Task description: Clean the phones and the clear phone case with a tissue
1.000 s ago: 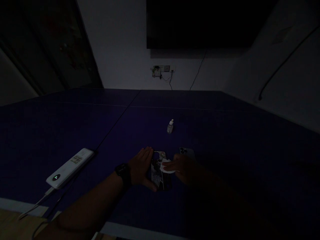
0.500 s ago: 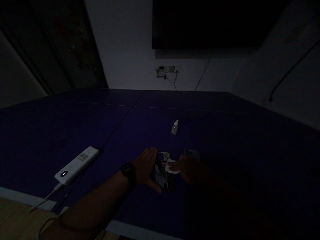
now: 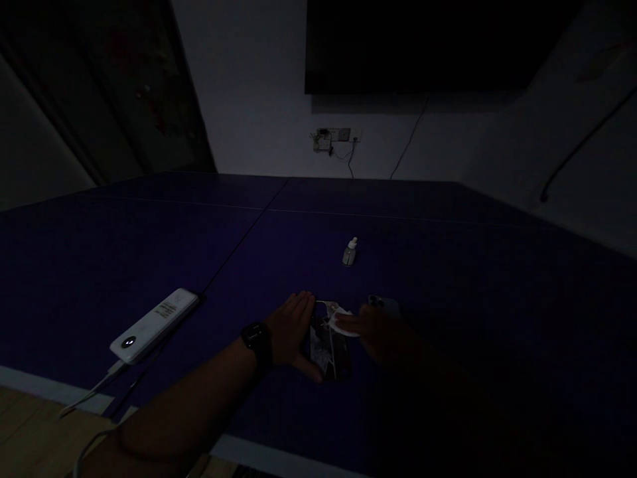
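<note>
One left hand [image 3: 290,334], thumb wide, is bracing the patterned phone case [image 3: 322,350] near the table's [image 3: 279,415] front edge; the right hand [image 3: 375,332] is pressing white tissue [image 3: 333,322] onto its upper part, wiping seemingly unfinished.

- A dark rectangular phone case with a grey-and-white printed pattern and a cutout at its far left corner [image 3: 323,350] lies flat, patterned face up, its long sides running away from the viewer.
- A small, bunched white wipe [image 3: 340,310] lies on the case's far right part, reaching past its right edge.
</note>
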### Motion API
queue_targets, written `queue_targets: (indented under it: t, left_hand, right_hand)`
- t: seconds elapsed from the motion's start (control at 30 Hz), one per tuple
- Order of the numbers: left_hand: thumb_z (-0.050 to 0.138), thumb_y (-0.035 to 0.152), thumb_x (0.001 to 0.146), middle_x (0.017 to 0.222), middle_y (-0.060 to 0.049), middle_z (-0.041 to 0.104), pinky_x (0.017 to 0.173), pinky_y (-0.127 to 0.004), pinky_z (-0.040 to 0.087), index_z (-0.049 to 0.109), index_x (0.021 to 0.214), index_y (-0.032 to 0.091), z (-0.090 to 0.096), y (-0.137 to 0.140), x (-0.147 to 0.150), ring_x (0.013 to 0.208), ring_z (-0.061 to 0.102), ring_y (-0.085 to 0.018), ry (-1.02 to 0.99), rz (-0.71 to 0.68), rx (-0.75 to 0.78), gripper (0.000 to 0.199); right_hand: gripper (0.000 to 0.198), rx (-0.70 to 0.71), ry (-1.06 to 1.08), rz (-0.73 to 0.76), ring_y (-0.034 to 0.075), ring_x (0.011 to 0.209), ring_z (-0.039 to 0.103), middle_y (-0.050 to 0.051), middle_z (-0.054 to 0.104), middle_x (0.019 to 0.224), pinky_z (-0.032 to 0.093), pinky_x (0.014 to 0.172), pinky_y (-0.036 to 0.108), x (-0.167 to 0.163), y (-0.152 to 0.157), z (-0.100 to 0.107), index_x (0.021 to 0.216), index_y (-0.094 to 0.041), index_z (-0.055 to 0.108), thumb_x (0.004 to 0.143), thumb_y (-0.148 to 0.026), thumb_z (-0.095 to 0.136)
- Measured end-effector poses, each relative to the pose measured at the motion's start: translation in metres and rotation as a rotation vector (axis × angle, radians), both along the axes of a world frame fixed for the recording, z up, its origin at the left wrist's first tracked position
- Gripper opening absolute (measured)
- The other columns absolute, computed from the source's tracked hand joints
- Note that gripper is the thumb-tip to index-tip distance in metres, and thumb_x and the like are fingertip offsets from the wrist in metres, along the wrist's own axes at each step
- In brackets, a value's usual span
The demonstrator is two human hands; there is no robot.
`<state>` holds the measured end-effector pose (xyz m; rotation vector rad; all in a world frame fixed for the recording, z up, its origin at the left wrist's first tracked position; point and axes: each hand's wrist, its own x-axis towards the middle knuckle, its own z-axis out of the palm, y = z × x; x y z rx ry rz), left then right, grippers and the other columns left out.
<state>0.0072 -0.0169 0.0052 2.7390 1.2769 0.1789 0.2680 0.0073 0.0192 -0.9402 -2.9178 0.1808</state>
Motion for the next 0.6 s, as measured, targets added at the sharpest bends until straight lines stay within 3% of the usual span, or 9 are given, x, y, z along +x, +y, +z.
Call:
queue_targets:
  t: [0.1, 0.23, 0.37, 0.5, 0.6]
  left_hand:
    - [0.041, 0.102, 0.056, 0.156, -0.035, 0.023, 0.12, -0.054, 0.021, 0.02, 0.15, -0.006, -0.001, 0.0, 0.0, 0.148, 0.022, -0.045, -0.008, 0.002, 0.008, 0.145]
    - [0.041, 0.102, 0.057, 0.156, -0.036, 0.022, 0.119, -0.056, 0.022, 0.018, 0.151, -0.006, -0.002, 0.002, -0.001, 0.148, 0.022, -0.046, -0.012, -0.015, 0.016, 0.144]
    - [0.043, 0.101, 0.057, 0.156, -0.036, 0.022, 0.118, -0.057, 0.022, 0.017, 0.151, -0.005, -0.003, 0.003, -0.002, 0.147, 0.022, -0.047, -0.008, -0.015, 0.014, 0.145]
    - [0.044, 0.101, 0.057, 0.157, -0.036, 0.02, 0.118, -0.056, 0.021, 0.016, 0.151, -0.007, -0.002, 0.003, -0.001, 0.148, 0.021, -0.047, 0.007, -0.014, -0.015, 0.145]
    - [0.043, 0.1, 0.058, 0.157, -0.036, 0.018, 0.118, -0.057, 0.021, 0.013, 0.152, -0.005, -0.003, 0.003, -0.003, 0.148, 0.02, -0.046, 0.004, -0.013, -0.022, 0.144]
  right_hand:
    - [0.064, 0.01, 0.007, 0.048, 0.021, 0.082, 0.054, 0.01, 0.059, 0.141, 0.045, 0.075, 0.035, -0.007, -0.003, 0.0, 0.144, -0.022, 0.052, 0.083, -0.004, 0.044]
    - [0.055, -0.05, 0.036, 0.148, 0.021, 0.081, 0.055, 0.009, 0.066, 0.131, 0.044, 0.076, 0.036, -0.006, -0.003, 0.001, 0.129, -0.025, 0.067, 0.082, -0.005, 0.046]
    - [0.05, -0.03, 0.029, 0.039, 0.022, 0.081, 0.055, 0.013, 0.071, 0.117, 0.044, 0.076, 0.036, 0.001, 0.001, 0.006, 0.124, -0.022, 0.07, 0.084, -0.005, 0.045]
    - [0.058, -0.021, 0.032, 0.052, 0.022, 0.084, 0.055, 0.013, 0.063, 0.133, 0.044, 0.074, 0.034, -0.007, -0.005, 0.01, 0.141, -0.021, 0.056, 0.086, -0.007, 0.046]
    - [0.055, -0.048, 0.055, 0.123, 0.022, 0.084, 0.055, 0.007, 0.065, 0.134, 0.043, 0.076, 0.035, -0.009, -0.007, 0.007, 0.135, -0.027, 0.061, 0.087, -0.007, 0.045]
